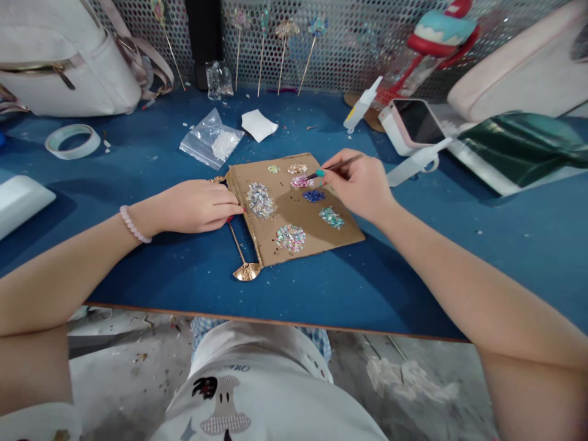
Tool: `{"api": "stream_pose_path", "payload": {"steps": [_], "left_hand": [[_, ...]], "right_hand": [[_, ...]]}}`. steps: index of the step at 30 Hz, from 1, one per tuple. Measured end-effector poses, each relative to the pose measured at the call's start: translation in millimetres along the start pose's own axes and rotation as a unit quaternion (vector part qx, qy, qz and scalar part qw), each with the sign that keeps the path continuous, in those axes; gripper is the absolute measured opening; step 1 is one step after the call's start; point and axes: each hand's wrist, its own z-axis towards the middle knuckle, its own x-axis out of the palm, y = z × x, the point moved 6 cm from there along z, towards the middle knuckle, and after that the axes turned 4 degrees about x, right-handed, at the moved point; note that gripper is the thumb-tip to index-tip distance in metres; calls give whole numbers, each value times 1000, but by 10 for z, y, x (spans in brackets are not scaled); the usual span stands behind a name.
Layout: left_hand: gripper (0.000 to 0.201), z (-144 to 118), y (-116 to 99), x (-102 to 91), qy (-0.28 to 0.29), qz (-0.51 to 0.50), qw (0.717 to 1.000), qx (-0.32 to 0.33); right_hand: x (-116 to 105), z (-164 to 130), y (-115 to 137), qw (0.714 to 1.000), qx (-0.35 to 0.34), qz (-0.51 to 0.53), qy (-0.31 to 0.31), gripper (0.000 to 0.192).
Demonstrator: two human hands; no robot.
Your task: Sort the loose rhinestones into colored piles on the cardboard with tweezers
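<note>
Right hand point(361, 184) holds tweezers point(335, 166) over cardboard point(303, 236); left hand point(197, 205) pins its edge.

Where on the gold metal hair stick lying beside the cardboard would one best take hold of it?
Probably the thin shaft of the gold metal hair stick, pinched from the left: the brown cardboard sheet borders its right side, the left hand covers its upper end, and the fan-shaped end lies flat.
</note>
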Motion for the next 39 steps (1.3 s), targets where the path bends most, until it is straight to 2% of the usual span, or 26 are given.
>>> {"api": "stream_pose_path", "payload": {"steps": [4,7,10,30,39], "left_hand": [[35,-6,-7,-1,-3,5,1000,5],[35,-7,-1,6,5,-1,1000,-2],[33,-8,10,9,9,-10,1000,-12],[32,-8,9,0,0,-16,1000,-7],[35,-11,4,20,10,12,1000,4]], "right_hand": [[163,-160,208,997,-32,39,64,17],[289,-311,394,991,-65,39,111,17],[357,-400,483,988,-68,36,136,15],[364,-380,450,986,-45,32,158,13],[364,-376,462,985,-49,40,161,12]]}}
